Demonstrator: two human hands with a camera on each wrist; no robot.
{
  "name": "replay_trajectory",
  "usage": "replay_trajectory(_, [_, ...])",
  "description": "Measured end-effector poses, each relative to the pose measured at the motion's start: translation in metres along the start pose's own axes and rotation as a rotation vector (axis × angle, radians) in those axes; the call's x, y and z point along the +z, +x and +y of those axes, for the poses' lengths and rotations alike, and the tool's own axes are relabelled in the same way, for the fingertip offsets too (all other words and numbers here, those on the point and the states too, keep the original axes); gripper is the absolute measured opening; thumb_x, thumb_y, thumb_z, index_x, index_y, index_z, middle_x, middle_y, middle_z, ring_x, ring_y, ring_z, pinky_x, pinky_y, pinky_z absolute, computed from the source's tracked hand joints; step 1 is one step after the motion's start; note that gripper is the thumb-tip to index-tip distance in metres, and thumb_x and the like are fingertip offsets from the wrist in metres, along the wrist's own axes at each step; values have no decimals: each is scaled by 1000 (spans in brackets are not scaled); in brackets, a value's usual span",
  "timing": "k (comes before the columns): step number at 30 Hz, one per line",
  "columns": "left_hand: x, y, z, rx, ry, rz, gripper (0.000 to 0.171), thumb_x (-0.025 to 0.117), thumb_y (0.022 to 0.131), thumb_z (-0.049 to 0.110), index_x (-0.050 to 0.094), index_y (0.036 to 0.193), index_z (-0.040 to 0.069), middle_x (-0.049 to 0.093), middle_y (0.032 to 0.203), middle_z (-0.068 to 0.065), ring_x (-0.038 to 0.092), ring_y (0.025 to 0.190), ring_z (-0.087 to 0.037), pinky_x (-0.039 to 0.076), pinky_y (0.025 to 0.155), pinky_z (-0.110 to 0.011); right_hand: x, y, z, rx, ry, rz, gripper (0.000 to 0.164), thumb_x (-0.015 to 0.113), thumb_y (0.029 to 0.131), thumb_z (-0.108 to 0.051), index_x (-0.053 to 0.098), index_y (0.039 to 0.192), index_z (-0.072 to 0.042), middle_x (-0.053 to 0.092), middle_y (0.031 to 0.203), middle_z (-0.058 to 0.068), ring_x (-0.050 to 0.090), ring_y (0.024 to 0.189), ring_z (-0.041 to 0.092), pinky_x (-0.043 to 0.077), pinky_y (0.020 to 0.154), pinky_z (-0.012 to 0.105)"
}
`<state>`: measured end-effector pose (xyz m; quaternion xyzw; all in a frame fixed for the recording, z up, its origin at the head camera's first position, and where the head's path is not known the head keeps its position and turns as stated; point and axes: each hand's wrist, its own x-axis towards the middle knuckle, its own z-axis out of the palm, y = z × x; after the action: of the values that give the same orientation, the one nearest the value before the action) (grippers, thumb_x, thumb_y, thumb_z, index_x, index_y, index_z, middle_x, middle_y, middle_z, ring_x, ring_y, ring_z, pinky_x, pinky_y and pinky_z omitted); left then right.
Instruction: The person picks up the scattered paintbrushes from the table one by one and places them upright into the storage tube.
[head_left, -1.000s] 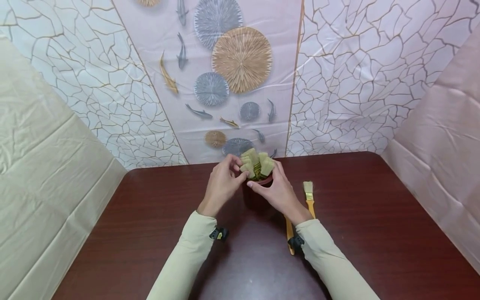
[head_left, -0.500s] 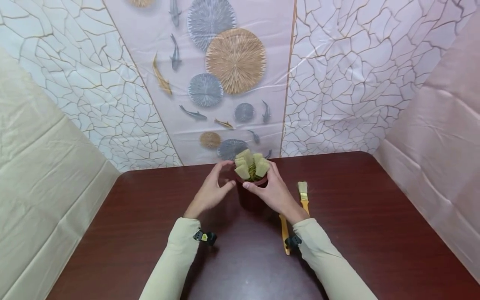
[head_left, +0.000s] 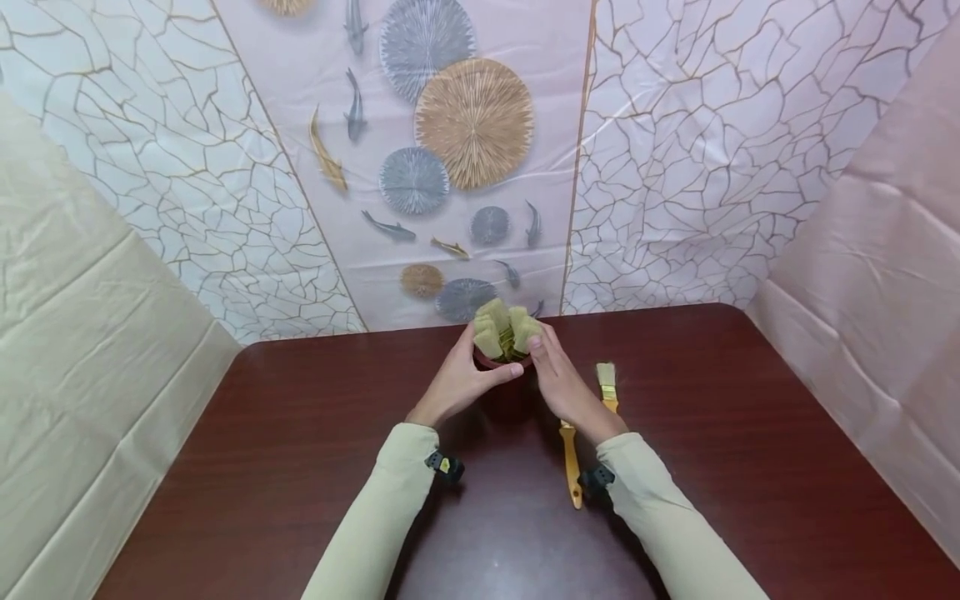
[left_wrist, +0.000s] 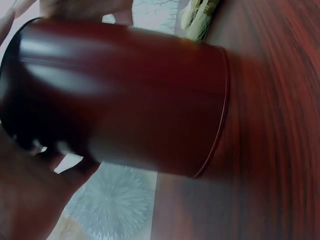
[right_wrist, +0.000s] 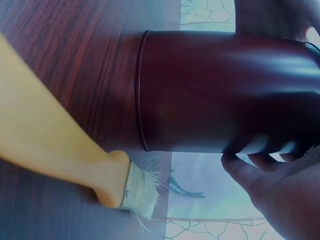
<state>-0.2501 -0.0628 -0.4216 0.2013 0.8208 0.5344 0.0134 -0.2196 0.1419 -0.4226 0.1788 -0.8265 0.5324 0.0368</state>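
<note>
A dark red cylindrical brush holder [head_left: 508, 406] stands on the table near its far edge. Several paintbrushes [head_left: 488, 333] are in it, pale bristles upward and metal bands partly visible. My left hand [head_left: 459, 382] grips the holder's left side by the rim, its thumb across the near side. On the opposite side my right hand [head_left: 564, 385] has its fingers around the holder, and its thumb tip touches the bristles at the right. Both wrist views show the holder's smooth wall [left_wrist: 145, 100] and fingers [right_wrist: 250, 175] curled against it; the brush handles inside are hidden.
Two loose paintbrushes with yellow handles lie right of the holder: one handle [head_left: 572, 467] runs beneath my right wrist, and another brush's bristles [head_left: 606, 377] point away from me. Patterned cloth [head_left: 480, 250] hangs behind the dark red table [head_left: 315, 450].
My left hand let go of the bristles, moved off to the left, then came back around the holder's rim. My right thumb shifted from the rim up to the bristles.
</note>
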Motion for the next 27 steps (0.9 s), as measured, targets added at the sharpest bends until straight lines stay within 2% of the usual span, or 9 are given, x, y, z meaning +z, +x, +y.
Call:
replay_trajectory(3, [4, 2, 0, 10, 26, 37, 100, 85, 84, 58, 33, 165, 30, 49, 155, 3, 55, 129, -17, 47, 106, -47, -3, -1, -2, 11, -4, -20, 73, 13, 113, -59, 14, 170, -14, 17, 173, 12, 19, 159, 36, 20, 124, 64])
replay_trajectory(6, [6, 1, 0, 22, 16, 57, 98, 85, 83, 58, 36, 163, 28, 52, 152, 3, 58, 122, -20, 50, 102, -48, -7, -3, -5, 8, -24, -41, 71, 12, 112, -59, 7, 171, -21, 12, 176, 10, 16, 161, 36, 18, 125, 64])
replay_trajectory(10, [8, 0, 1, 8, 13, 58, 105, 84, 84, 59, 31, 166, 23, 42, 163, -1, 47, 143, -20, 44, 113, -52, -18, -9, -8, 18, -55, -34, 66, 13, 112, -60, -2, 170, -34, 2, 178, 6, 10, 161, 37, 12, 125, 66])
replay_trajectory(12, [10, 0, 0, -3, 22, 58, 107, 83, 84, 60, 29, 167, 21, 40, 165, -3, 43, 148, -21, 41, 116, -53, -27, -14, -9, 37, -75, -18, 65, 15, 112, -60, -3, 170, -37, 5, 177, 8, 13, 161, 40, 13, 124, 69])
replay_trajectory(16, [9, 1, -1, 8, 22, 69, 105, 84, 84, 58, 31, 166, 21, 43, 163, -3, 42, 149, -20, 40, 118, -52, -48, -22, -13, 79, -148, -6, 68, 26, 114, -55, 3, 171, -26, 29, 169, 21, 35, 152, 47, 25, 120, 70])
replay_trajectory(20, [9, 2, -3, 19, 11, 63, 101, 84, 84, 57, 33, 165, 24, 45, 160, 1, 44, 147, -16, 41, 117, -50, -70, -33, -15, 152, -246, -31, 71, 46, 113, -48, 21, 168, -11, 50, 154, 26, 56, 134, 46, 46, 108, 63])
replay_trajectory(24, [11, 3, -3, 23, 5, 60, 97, 85, 85, 56, 35, 163, 25, 48, 158, 2, 46, 144, -15, 43, 116, -48, -87, -43, -9, 268, -380, -59, 60, 59, 109, -42, 52, 150, 0, 64, 137, 25, 67, 114, 38, 57, 91, 51])
replay_trajectory(27, [12, 2, -4, 31, -5, 62, 95, 85, 85, 54, 37, 161, 26, 51, 154, 4, 50, 141, -14, 44, 114, -47, -95, -49, 1, 382, -435, -96, 52, 64, 106, -38, 64, 133, 5, 72, 112, 22, 69, 91, 30, 57, 75, 42])
